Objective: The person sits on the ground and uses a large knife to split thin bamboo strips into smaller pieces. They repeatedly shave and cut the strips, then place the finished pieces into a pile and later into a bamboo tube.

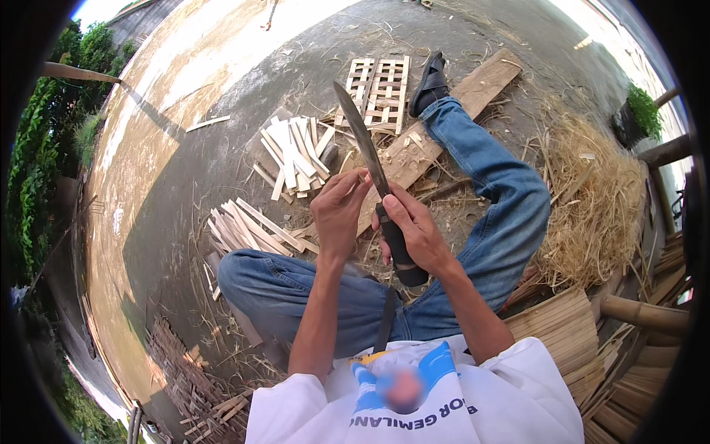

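My right hand (pixel 420 231) is wrapped round the black handle of a machete (pixel 360 135). Its long dark blade points up and to the left, away from me. Close against the blade's base, my left hand (pixel 339 213) is closed in a pinch. What sits between those fingertips is too small to make out. Beyond my hands lies a wooden plank (pixel 484 83), slanting off to the far right. Pale split strips (pixel 292 154) are piled ahead of my left hand, and a second bundle of strips (pixel 248 228) lies by my left knee.
A woven lattice panel (pixel 392 85) lies flat beyond the blade. To the right is a large heap of straw-coloured shavings (pixel 592 200), with a bamboo pole (pixel 643 314) below it. Darker scrap pieces (pixel 188 370) are heaped at the lower left. My bent legs frame the work area.
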Motion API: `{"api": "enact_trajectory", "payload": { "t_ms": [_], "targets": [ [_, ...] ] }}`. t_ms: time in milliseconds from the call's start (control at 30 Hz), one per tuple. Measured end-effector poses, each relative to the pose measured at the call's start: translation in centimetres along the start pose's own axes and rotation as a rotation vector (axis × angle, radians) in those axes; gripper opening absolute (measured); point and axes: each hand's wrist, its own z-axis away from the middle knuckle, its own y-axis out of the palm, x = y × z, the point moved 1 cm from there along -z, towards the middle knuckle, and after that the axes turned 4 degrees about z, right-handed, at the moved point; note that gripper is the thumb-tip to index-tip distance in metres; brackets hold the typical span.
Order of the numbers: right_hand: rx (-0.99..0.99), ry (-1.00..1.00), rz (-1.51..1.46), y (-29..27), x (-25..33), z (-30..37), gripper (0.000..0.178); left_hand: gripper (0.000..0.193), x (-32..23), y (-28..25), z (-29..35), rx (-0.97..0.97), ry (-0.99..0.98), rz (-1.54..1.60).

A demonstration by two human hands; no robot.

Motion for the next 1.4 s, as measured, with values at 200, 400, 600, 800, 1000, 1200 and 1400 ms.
{"api": "enact_trajectory", "payload": {
  "t_ms": [200,400,600,800,1000,1200,1400],
  "targets": [
    [0.034,0.0,0.033,0.08,0.03,0.27,0.05,0.027,-0.31,-0.07,0.52,0.009,-0.025,-0.031],
    [0.017,0.014,0.037,0.0,0.12,0.56,0.05,0.028,-0.13,0.11,0.33,0.033,0.007,-0.067],
    [0.022,0.007,0.033,-0.19,0.37,0.66,0.05,0.028,-0.34,0.31,0.31,0.036,-0.001,-0.084],
    [0.017,0.016,0.035,-0.31,0.26,0.64,0.05,0.027,-0.06,0.37,0.3,0.038,0.013,-0.114],
    [0.016,0.026,0.024,-0.23,0.45,0.67,0.051,0.026,0.17,0.31,0.24,0.043,0.013,-0.117],
    [0.008,0.035,0.009,-0.22,0.51,0.72,0.051,0.026,0.21,0.44,0.24,0.04,0.014,-0.123],
    [0.015,0.019,0.064,-0.36,0.55,0.46,0.051,0.026,0.22,0.39,0.09,0.057,0.022,-0.129]
  ]
}}
